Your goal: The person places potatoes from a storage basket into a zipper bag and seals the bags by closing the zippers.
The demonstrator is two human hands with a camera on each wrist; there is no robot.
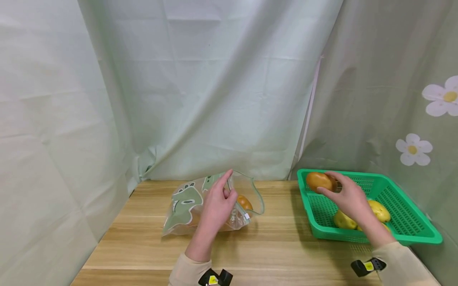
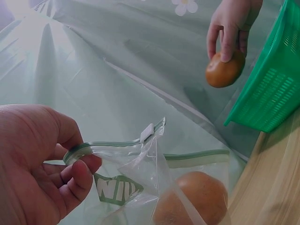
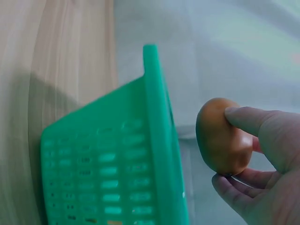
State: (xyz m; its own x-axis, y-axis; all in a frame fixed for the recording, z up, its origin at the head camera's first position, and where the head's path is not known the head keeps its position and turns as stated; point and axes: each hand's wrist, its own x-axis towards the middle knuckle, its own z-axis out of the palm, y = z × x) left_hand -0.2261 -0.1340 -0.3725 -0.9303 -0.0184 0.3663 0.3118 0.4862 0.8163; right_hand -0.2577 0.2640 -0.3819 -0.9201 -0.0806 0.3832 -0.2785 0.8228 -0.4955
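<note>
In the head view, a clear zip bag (image 1: pixel 185 203) with green cartoon prints lies on the table at centre. My left hand (image 1: pixel 217 203) pinches its rim between thumb and fingers, seen closely in the left wrist view. The zip has a white slider (image 2: pixel 147 133). Inside the bag, an orange-brown round fruit (image 2: pixel 199 199) shows through the plastic. My right hand (image 1: pixel 351 198) grips a similar orange-brown fruit (image 1: pixel 318 181), raised over the left side of a green basket (image 1: pixel 311 222). In the right wrist view, this fruit appears beyond the basket's rim, between thumb and fingers.
Several yellow fruits (image 1: pixel 378 211) lie in the basket, partly hidden by my right forearm. Pale curtains (image 1: pixel 214 99) hang behind and beside the wooden table (image 1: pixel 136 238). The basket stands at the table's right end, by the flowered curtain.
</note>
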